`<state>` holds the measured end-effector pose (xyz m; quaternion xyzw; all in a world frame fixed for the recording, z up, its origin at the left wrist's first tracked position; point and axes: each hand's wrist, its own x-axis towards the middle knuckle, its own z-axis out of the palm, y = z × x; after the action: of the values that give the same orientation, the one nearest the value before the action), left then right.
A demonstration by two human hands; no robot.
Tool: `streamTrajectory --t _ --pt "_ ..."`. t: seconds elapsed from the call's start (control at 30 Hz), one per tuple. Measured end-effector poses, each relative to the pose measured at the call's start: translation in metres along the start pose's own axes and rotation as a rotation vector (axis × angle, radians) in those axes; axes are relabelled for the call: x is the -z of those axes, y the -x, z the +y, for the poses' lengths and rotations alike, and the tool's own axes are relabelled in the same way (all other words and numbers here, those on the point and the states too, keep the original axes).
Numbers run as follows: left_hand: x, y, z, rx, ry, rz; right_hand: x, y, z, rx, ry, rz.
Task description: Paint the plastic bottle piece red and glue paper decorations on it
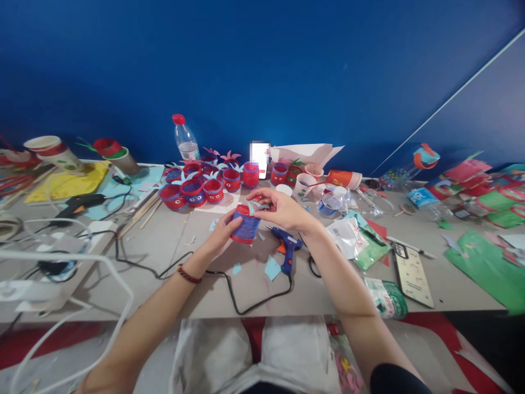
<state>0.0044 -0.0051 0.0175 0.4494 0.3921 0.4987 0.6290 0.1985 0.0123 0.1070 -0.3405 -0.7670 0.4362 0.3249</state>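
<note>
My left hand (227,228) is wrapped around the side of a red-and-blue cup (245,229), held tilted above the table. At the cup's rim, my right hand (283,208) pinches a light-blue paper leaf piece (254,208), its fingertips partly hiding it. Just to the right of the cup lies a blue hot glue gun (289,246) with its cord trailing left. Behind my hands stand several finished-looking red-and-blue cups with eyes (193,191), some topped with paper leaves.
A clear bottle with red cap (186,139) and a lit phone (260,158) stand by the blue wall. At left are a power strip (61,279) and a black glue gun (77,205). Paper scraps (273,268) lie in front; green sheets (488,268) lie right.
</note>
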Motion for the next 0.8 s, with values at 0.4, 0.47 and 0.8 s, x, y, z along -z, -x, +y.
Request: streamTrajectory --t 0.4,0.47,0.8 --pt "0.003 0.000 0.002 0.070 0.078 -0.071 0.007 0.000 0.005 -0.100 -0.139 -0.067" --pt "0.004 0.000 0.002 0.076 0.079 -0.088 0.006 0.000 0.007 -0.085 -0.144 -0.061" --pt "0.000 0.001 -0.002 0.037 0.022 -0.043 -0.004 -0.001 0.002 0.001 -0.021 -0.006"
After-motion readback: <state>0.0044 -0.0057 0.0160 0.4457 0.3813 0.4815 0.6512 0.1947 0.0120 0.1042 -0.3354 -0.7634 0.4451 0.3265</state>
